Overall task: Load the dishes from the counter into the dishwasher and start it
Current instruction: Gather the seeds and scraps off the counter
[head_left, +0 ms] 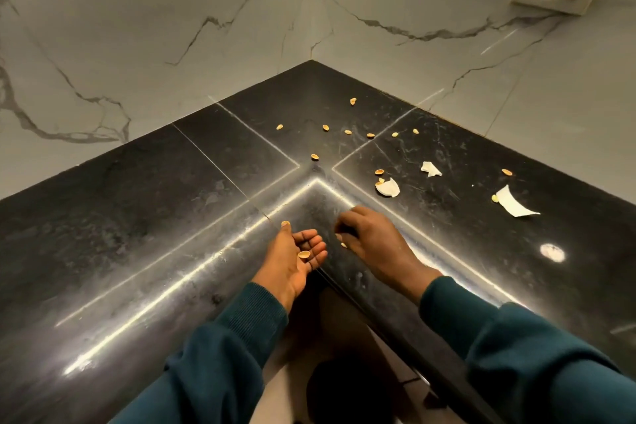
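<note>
Sweeping seed shells [379, 171] off the counter's [137, 203] inner corner, your curled right hand [370, 241] nudges one toward your cupped, open left hand [296, 256]; dishes await.

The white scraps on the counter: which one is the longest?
The white scrap farthest right, a long curved strip with a seed at its left end. The other two scraps are short and crumpled.
</note>
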